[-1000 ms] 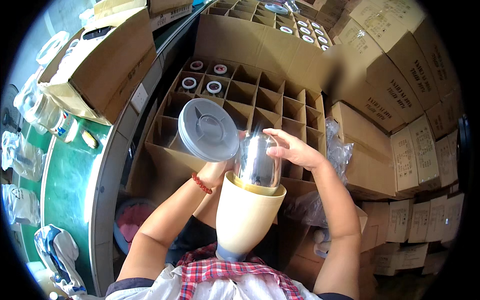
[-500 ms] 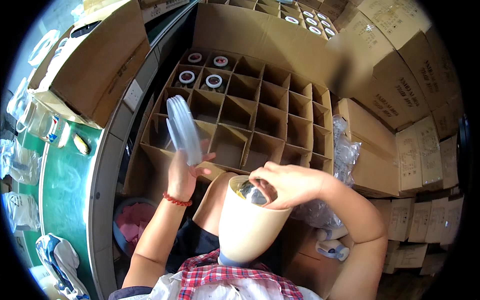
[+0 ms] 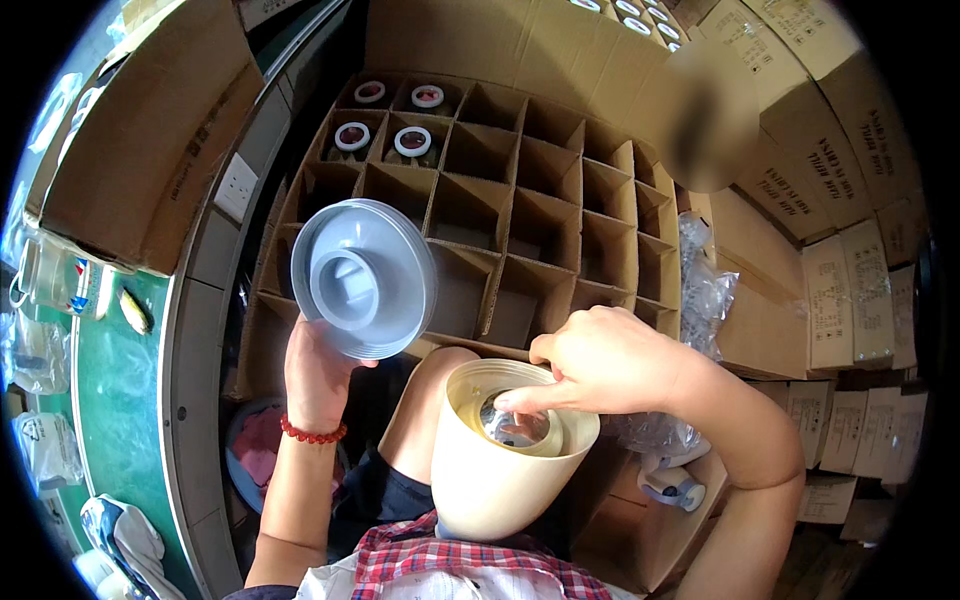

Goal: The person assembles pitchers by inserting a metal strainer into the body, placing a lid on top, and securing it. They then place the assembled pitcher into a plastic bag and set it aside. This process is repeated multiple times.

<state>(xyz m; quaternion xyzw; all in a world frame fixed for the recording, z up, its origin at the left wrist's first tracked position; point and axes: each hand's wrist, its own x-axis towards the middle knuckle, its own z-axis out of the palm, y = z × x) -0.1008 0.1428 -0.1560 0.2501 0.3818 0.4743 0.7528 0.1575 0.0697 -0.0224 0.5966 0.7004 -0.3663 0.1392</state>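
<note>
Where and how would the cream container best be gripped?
Probably high around the outer wall of the cream container, from its left: the body narrows downward, no hand covers that side, and the right hand lies over the rim's right.

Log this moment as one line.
left hand: holds round grey plastic piece; right hand: at tapered cream plastic shell; round silvery insert: inside shell

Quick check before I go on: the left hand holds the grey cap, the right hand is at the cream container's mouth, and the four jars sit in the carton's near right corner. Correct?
Not the corner: the head view shows the four jars in the carton's far left corner. The left hand does hold the grey cap, and the right hand is at the cream container's mouth.
</note>
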